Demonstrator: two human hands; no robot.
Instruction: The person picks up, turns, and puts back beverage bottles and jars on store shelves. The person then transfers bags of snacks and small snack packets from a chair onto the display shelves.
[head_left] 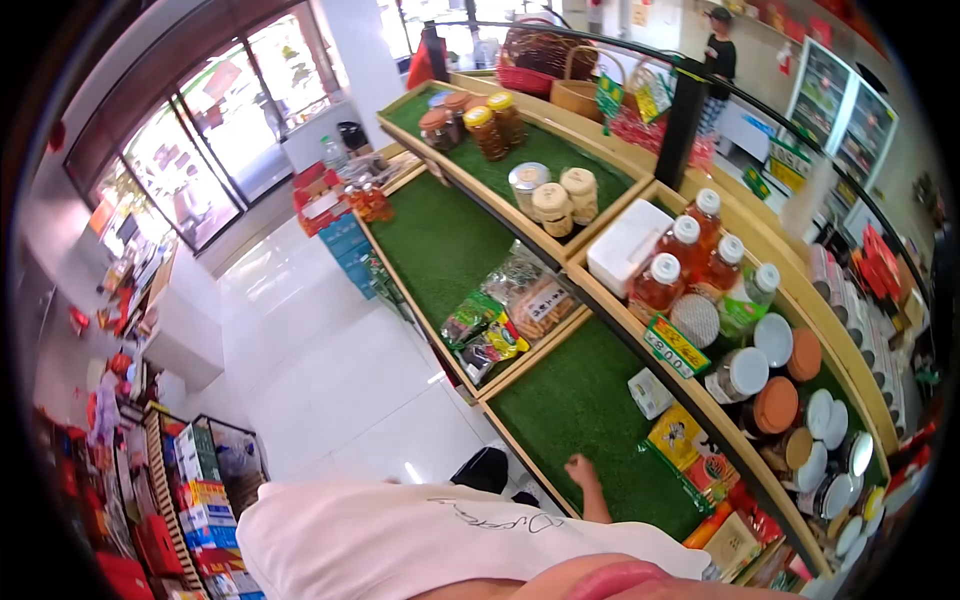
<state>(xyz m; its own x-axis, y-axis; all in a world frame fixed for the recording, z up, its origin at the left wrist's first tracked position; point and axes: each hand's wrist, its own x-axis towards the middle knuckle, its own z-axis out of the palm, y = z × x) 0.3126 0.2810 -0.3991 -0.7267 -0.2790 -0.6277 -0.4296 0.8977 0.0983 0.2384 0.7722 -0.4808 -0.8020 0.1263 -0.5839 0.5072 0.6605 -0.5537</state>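
Right hand [580, 471] lower centre, over green-matted shelf [555, 400]; can't tell whether grip is apart or together. Yellow food packet [684, 446] lower right, on the mat. Wooden lip [525, 454] presumably stops stock sliding off. Left hand out of view.

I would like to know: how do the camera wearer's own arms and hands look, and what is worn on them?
Only the right hand shows, with part of a bare forearm: no glove, watch or sleeve is visible there. A pale shirt with dark, script-like lettering hides the rest. The left hand is not in view.
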